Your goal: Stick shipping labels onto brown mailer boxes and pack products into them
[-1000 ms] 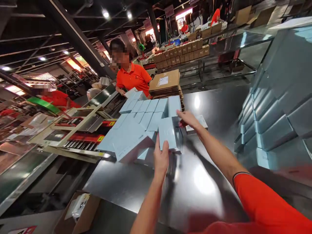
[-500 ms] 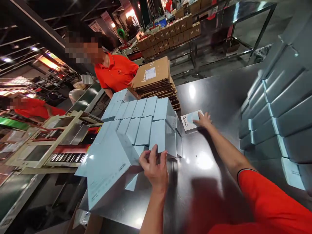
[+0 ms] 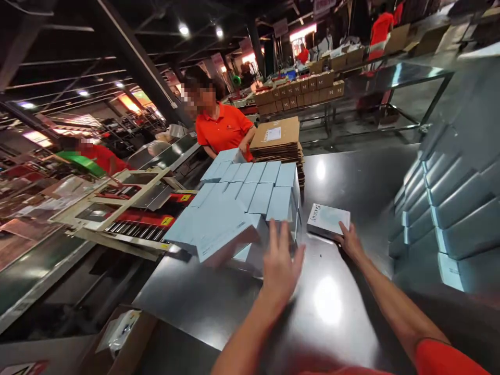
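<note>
1. A worker's left hand (image 3: 279, 265) spreads its fingers wide, holding nothing, before the near end of a pale blue box stack (image 3: 258, 190); whether the blurred fingertips touch it, I cannot tell.
2. The right hand (image 3: 350, 239) closes its fingers on the near right corner of a small flat box (image 3: 330, 219).
3. That box lies low over the tabletop, just right of the stack and apart from it: white on top, dark script along its left end, a pale blue patch mid-face, grey on the shaded near side.
4. Beneath spreads a smooth metal table (image 3: 351, 177), dark and glossy, catching lamp glare in bright white pools.
5. In front of the stack, a larger pale box (image 3: 224, 234) sits askew, small print near its edge.
6. Behind, a co-worker (image 3: 224, 127) in an orange polo stands beside flattened brown cartons (image 3: 279, 133), piled high.
7. At left run the metal rollers (image 3: 135, 229) of a red and cream machine; at right rises a wall of grey-blue boxes (image 3: 461, 198).
8. Farther back, small brown cartons (image 3: 304, 91) line another table, under a dark roof dotted with lamps (image 3: 183, 30).
</note>
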{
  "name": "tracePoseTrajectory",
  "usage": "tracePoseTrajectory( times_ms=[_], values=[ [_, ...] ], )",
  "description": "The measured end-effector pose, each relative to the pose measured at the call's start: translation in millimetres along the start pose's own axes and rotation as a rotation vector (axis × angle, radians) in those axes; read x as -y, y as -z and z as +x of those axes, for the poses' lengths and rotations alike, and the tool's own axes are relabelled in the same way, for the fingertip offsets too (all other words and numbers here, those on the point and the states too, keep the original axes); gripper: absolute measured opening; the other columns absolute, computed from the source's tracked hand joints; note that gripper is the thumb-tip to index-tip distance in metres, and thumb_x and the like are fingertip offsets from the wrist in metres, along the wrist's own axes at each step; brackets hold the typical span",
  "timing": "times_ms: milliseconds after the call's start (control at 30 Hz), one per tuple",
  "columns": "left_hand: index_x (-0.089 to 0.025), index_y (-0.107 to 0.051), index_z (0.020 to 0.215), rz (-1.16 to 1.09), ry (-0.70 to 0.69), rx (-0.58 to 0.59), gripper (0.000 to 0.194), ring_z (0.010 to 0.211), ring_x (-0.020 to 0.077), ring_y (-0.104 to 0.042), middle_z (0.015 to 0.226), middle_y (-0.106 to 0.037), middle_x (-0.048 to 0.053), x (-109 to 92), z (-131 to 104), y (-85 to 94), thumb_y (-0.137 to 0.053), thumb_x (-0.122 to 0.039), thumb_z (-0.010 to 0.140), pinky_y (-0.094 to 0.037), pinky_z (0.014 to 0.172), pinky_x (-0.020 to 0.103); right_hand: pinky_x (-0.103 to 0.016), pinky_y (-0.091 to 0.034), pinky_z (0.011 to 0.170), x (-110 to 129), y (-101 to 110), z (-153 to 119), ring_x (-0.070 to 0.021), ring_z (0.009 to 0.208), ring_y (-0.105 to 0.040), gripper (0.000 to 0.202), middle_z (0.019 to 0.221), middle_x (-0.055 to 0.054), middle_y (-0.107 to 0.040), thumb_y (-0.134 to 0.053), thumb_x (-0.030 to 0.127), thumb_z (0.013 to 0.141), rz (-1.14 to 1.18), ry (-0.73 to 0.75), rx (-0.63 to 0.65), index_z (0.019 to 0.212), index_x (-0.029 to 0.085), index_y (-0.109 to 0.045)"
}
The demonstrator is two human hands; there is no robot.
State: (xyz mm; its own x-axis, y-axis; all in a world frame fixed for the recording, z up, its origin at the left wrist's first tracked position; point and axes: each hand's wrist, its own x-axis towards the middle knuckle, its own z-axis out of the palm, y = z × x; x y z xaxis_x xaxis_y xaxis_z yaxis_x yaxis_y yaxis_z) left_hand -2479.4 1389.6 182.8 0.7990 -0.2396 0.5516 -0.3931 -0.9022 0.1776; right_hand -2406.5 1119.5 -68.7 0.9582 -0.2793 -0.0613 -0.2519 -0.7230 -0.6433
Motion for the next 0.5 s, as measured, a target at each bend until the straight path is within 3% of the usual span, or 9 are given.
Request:
tracePoseTrajectory(
  times_ms=[67, 100, 167, 200, 300, 400, 500],
  values=[
    [-0.024, -0.046, 0.145, 0.008, -0.191, -0.162, 0.057, 0.127, 0.0282, -0.057, 0.149, -0.048, 0.014, 13.7, -6.2, 34.7, -0.062, -0.027, 0.09, -0.054, 0.096, 0.039, -0.053, -0.041, 0.108, 8.4, 13.5, -15.0, -0.0397, 0.137, -0.042, 0.066, 0.148, -0.024, -0.039, -0.053, 0.041, 0.085, 0.158, -0.082, -0.189, 0.143, 0.011, -0.047],
    [-0.025, -0.047, 0.145, 0.078, -0.201, -0.243, 0.06, 0.137, 0.0318, -0.046, 0.15, -0.046, 0.013, 27.0, -6.8, 51.5, -0.065, -0.029, 0.088, -0.047, 0.106, 0.046, -0.054, -0.04, 0.109, 18.8, 23.4, -18.5, -0.04, 0.137, -0.041, 0.069, 0.147, -0.023, -0.041, -0.053, 0.046, 0.083, 0.236, -0.105, -0.28, 0.143, 0.012, -0.047],
    [-0.021, -0.049, 0.144, 0.261, 0.003, -0.224, 0.069, 0.146, 0.0457, -0.024, 0.156, -0.035, 0.018, 63.3, -3.4, 77.4, -0.072, -0.042, 0.082, -0.033, 0.11, 0.065, -0.051, -0.035, 0.114, 55.0, 48.1, -18.1, -0.0361, 0.141, -0.037, 0.073, 0.149, -0.018, -0.041, -0.052, 0.053, 0.083, 0.321, -0.076, -0.404, 0.146, 0.017, -0.044],
    [-0.019, -0.051, 0.143, 0.293, 0.111, -0.134, 0.073, 0.143, 0.0497, -0.026, 0.156, -0.034, 0.021, 83.9, 0.1, 85.2, -0.073, -0.047, 0.079, -0.033, 0.107, 0.069, -0.048, -0.032, 0.117, 80.7, 61.5, -14.9, -0.0329, 0.143, -0.034, 0.074, 0.151, -0.016, -0.04, -0.051, 0.053, 0.084, 0.335, -0.019, -0.427, 0.148, 0.019, -0.04],
    [-0.018, -0.057, 0.137, 0.178, 0.223, 0.113, 0.064, 0.13, 0.0414, -0.051, 0.149, -0.045, 0.023, 142.5, 14.5, 89.3, -0.07, -0.046, 0.082, -0.048, 0.1, 0.055, -0.045, -0.022, 0.122, 178.3, 96.1, -0.7, -0.0293, 0.147, -0.025, 0.074, 0.155, -0.016, -0.033, -0.054, 0.041, 0.088, 0.363, 0.197, -0.383, 0.153, 0.013, -0.031],
    [-0.018, -0.063, 0.129, 0.026, 0.156, 0.034, 0.05, 0.127, 0.0303, -0.057, 0.141, -0.056, 0.016, 186.2, 34.2, 80.5, -0.061, -0.048, 0.089, -0.049, 0.1, 0.044, -0.045, -0.022, 0.121, 273.7, 111.8, 7.3, -0.0316, 0.147, -0.022, 0.075, 0.159, -0.02, -0.022, -0.061, 0.03, 0.088, 0.34, 0.284, -0.271, 0.152, 0.008, -0.029],
    [-0.014, -0.069, 0.114, -0.094, 0.12, -0.048, 0.062, 0.123, 0.031, -0.059, 0.129, -0.065, 0.015, 210.0, 60.0, 73.4, -0.058, -0.067, 0.082, -0.048, 0.099, 0.047, -0.047, -0.031, 0.115, 327.7, 115.8, 0.3, -0.0335, 0.136, -0.04, 0.068, 0.151, -0.019, -0.039, -0.068, 0.026, 0.085, 0.3, 0.322, -0.089, 0.146, 0.011, -0.041]
  ],
)
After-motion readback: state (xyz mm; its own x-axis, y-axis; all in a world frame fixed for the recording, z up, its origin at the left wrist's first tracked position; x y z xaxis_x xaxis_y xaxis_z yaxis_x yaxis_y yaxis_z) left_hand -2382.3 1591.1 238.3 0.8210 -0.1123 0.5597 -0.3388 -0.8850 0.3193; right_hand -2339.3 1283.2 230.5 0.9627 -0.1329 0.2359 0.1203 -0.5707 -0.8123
